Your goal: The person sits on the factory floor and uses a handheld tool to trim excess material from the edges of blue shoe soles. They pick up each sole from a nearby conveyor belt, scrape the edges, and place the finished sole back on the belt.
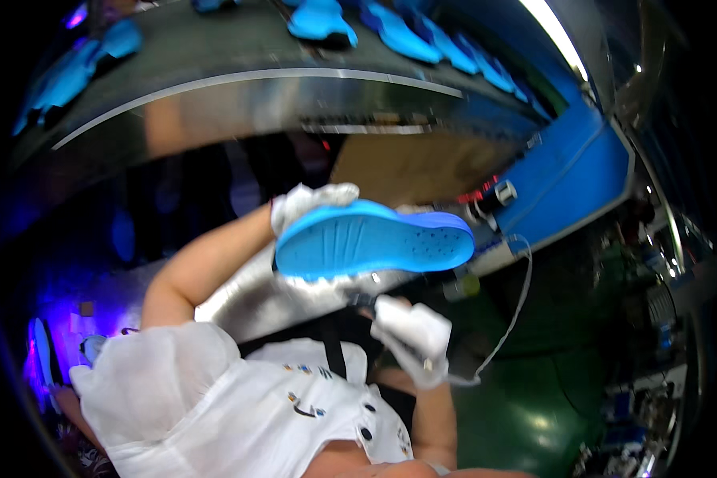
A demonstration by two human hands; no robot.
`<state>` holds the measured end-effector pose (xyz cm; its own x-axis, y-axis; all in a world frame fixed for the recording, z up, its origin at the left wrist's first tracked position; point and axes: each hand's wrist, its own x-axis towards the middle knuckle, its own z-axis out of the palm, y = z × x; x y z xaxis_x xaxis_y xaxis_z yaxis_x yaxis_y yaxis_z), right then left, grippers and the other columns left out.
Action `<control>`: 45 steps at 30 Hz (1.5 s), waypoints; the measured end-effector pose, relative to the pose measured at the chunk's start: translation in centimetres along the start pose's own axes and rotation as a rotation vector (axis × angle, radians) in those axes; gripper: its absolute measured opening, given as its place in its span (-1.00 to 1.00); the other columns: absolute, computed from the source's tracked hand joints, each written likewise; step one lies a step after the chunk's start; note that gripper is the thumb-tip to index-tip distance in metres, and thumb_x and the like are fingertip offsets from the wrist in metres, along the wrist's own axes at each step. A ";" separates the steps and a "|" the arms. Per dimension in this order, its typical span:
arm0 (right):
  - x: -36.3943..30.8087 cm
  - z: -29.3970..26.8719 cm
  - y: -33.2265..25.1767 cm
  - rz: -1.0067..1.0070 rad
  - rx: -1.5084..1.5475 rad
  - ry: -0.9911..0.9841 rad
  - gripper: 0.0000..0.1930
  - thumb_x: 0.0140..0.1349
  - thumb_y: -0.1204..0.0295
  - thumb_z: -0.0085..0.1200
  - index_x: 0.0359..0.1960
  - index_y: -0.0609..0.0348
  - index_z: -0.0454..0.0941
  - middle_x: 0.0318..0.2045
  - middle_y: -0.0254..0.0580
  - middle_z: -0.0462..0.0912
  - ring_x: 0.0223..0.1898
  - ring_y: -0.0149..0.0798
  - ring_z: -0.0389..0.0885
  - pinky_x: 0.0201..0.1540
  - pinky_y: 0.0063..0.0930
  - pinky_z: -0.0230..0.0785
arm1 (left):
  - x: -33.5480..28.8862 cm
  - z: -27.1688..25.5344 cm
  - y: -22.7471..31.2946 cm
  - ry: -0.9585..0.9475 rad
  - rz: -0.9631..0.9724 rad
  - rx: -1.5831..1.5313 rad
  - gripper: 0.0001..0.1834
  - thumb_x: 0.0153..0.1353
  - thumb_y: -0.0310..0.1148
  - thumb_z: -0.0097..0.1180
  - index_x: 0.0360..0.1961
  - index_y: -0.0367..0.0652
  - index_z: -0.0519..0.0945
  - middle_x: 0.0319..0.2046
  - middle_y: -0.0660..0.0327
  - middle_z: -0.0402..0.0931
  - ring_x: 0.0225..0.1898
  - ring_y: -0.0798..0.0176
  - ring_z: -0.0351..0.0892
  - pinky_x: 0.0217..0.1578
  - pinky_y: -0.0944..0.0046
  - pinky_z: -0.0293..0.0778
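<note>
The gloved left hand (310, 201) is reaching toward eleven o'clock from a bent elbow, clasping a blue shoe sole (382, 245) by its rim. The gloved right hand (414, 334) is curling at five o'clock; blur is hiding whether it's pinching anything. The sole is sitting at the right hand's eleven o'clock, showing grooves toward nine, small holes toward three.

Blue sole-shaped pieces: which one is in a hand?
The bright blue sole-shaped piece at the picture's centre, with grooves and dots, is in the white-gloved left hand; the blue pieces along the top lie on a dark surface.
</note>
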<state>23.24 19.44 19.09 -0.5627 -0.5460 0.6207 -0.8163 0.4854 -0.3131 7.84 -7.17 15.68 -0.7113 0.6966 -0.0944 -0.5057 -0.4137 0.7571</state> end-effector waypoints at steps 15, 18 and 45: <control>-1.9 3.7 -0.1 0.276 0.513 0.308 -0.72 0.00 0.69 0.32 -0.20 0.42 0.62 -0.23 0.01 0.71 -0.21 -0.24 0.69 -0.07 -0.43 0.53 | -7.6 10.1 8.9 0.096 0.748 0.315 -0.24 0.33 0.18 -0.05 0.22 -0.34 0.39 0.21 -0.10 0.41 0.16 -0.16 0.47 0.08 0.07 0.46; -2.8 3.0 -0.2 0.300 0.454 0.334 -0.69 -0.02 0.67 0.37 -0.19 0.35 0.63 -0.25 -0.03 0.73 -0.31 -0.25 0.72 -0.22 -0.50 0.55 | -4.5 12.4 10.7 0.646 1.154 1.900 -0.37 0.28 -0.02 0.12 0.09 -0.44 0.46 0.15 -0.20 0.42 0.18 -0.22 0.42 0.15 0.00 0.39; -3.9 4.6 0.0 0.531 0.595 0.502 -0.80 0.13 0.61 0.22 -0.19 0.37 0.57 -0.37 -0.22 0.64 -0.46 -0.49 0.54 -0.40 -0.66 0.38 | -22.7 5.6 17.8 1.157 1.294 1.104 -0.75 0.23 -0.43 0.16 -0.10 -0.33 0.58 -0.11 0.04 0.53 -0.05 0.16 0.59 -0.14 0.22 0.61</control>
<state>24.84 18.39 13.37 -0.8712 0.0721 0.4855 -0.4799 0.0824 -0.8734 17.76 -27.04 34.93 -0.4740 -0.4455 0.7595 0.5674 0.5050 0.6504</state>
